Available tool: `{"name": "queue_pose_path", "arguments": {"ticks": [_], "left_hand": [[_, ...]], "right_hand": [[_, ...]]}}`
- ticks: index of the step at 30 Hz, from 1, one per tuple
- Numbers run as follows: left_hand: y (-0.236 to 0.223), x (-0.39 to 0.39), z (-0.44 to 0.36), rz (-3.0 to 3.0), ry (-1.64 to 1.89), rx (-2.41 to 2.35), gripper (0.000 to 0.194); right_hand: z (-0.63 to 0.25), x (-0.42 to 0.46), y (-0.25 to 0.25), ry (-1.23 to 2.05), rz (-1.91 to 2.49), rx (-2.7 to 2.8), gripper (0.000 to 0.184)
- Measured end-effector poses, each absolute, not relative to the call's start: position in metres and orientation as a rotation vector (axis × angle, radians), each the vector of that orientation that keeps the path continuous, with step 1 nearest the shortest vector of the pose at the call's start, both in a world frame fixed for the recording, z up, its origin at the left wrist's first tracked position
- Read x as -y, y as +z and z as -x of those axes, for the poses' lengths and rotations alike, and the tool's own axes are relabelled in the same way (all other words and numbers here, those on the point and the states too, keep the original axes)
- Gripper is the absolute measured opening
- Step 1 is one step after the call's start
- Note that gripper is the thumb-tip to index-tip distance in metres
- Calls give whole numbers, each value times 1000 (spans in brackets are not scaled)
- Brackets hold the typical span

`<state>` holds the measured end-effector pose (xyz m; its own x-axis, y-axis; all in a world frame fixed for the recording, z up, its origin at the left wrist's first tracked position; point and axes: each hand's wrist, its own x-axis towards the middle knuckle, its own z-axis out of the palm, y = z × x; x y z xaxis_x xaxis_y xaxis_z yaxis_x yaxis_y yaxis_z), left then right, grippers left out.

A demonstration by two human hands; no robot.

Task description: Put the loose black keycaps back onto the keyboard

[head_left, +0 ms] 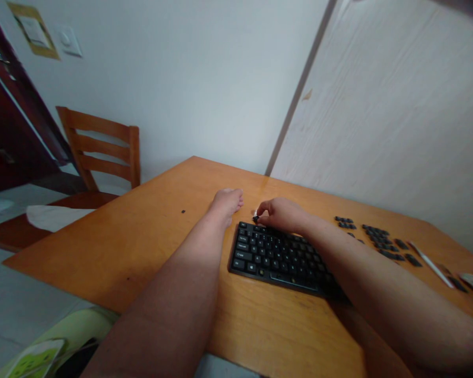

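Head view: right hand (283,214), grip pinching small piece (255,216), forearm (362,262) across keyboard (274,257), near loose keycaps (375,231); left hand (225,203), grip unclear.

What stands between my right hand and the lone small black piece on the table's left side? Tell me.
The left hand and its wrist lie between the right hand and the small black piece. Between the left hand and that piece, nothing visible stands, only tabletop.
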<state>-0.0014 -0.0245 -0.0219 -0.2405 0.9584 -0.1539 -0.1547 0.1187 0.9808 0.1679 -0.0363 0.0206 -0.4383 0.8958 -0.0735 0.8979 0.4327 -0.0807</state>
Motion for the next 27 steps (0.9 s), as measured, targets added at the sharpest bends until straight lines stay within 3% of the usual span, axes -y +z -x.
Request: {"name": "queue_pose_path", "arguments": {"ticks": [27], "left_hand": [[-23, 23, 2, -894, 1332, -1360, 14]], "right_hand": [[-162, 34, 20, -244, -1660, -2621, 27]]}}
